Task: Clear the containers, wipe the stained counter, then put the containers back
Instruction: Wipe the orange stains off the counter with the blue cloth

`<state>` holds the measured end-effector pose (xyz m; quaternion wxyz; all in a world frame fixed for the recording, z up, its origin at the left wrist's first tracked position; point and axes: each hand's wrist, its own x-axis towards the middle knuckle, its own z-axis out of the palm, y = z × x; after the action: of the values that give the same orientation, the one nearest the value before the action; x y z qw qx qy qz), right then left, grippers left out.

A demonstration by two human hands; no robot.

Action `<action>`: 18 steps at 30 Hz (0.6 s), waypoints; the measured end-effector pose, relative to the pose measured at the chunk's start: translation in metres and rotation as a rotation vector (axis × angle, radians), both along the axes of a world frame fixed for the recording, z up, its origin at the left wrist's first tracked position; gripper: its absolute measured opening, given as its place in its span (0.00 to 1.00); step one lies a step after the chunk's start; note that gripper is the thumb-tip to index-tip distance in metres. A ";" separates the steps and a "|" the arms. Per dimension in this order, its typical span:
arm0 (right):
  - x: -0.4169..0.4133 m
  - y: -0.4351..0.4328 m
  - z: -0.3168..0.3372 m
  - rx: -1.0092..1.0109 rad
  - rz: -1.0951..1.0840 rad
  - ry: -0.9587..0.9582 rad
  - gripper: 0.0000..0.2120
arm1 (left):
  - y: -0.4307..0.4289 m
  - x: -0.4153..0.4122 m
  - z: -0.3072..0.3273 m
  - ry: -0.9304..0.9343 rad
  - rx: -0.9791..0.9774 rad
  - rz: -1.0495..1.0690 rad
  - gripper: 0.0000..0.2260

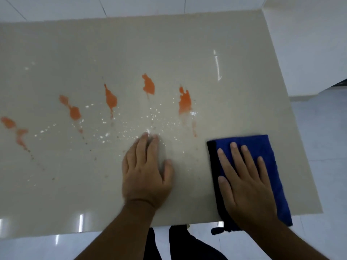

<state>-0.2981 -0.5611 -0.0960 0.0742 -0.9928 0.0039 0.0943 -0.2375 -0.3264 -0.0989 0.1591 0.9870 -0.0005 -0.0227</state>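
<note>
**Head view: cloth pressed flat, stains not yet wiped**

Nearest, at the front edge of the counter [169,44], the right hand [246,177] is laid flat on the cloth [262,149]. Its fingers are straight and spread, so the cloth is only pressed down and nothing is gripped. The cloth is folded, blue with a dark edge on its left, and its near corner is hung over the counter edge. To the left, apart from the cloth, the left hand [146,171] is rested palm down on bare counter. Its fingers are straight and close together, and nothing is held.

Wiping is judged to be the step in hand. It is best done with the cloth kept flat under the whole palm and pushed away and leftward in overlapping strokes. The cloth should be refolded once soiled, so that orange is not smeared. The left hand should be lifted out of the path.

Just beyond the left fingertips, droplets [154,117] are scattered. Farther off, the stains [185,100] are ranged in a row from the left edge to a spot beyond the cloth's far left corner. None is touched by either hand. No containers are seen on the counter.
</note>
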 end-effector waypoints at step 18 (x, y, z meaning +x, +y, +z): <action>0.103 0.058 -0.002 0.025 0.076 -0.039 0.29 | 0.002 0.003 -0.001 -0.031 0.037 -0.019 0.30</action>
<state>-0.1948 -0.5030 -0.0983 0.0831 -0.9928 -0.0366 0.0778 -0.2342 -0.3246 -0.1003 0.1407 0.9899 -0.0120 -0.0088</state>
